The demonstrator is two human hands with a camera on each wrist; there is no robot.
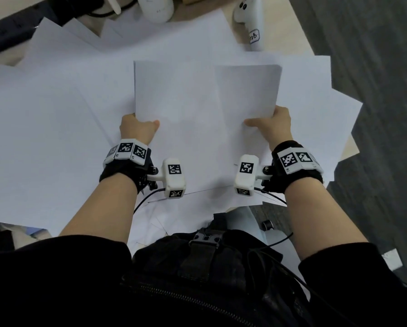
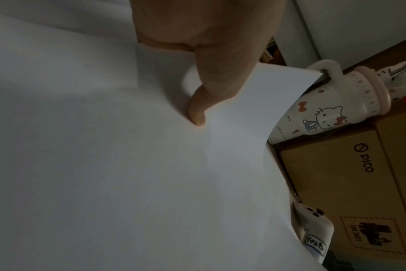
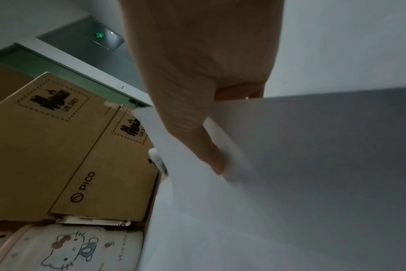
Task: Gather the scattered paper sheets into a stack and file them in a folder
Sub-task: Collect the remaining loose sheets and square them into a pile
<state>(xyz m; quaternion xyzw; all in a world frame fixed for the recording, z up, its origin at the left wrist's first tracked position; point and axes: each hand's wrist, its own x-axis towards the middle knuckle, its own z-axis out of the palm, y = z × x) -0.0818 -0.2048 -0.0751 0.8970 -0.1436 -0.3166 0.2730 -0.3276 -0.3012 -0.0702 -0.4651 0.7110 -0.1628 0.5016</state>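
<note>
Partway: left hand [image 1: 138, 128] and right hand [image 1: 271, 125] fingers pinch gathered paper stack [image 1: 205, 95] at near corners; loose sheets [image 1: 56, 119] beneath, unfiled; folder unseen.

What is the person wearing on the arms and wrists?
Black sleeves are pushed up, so the forearms are bare. Each wrist has a black strap with a band of white blocks printed with black square markers. A white camera box juts inward from the left wrist and the right wrist, each trailing a thin black cable.
</note>
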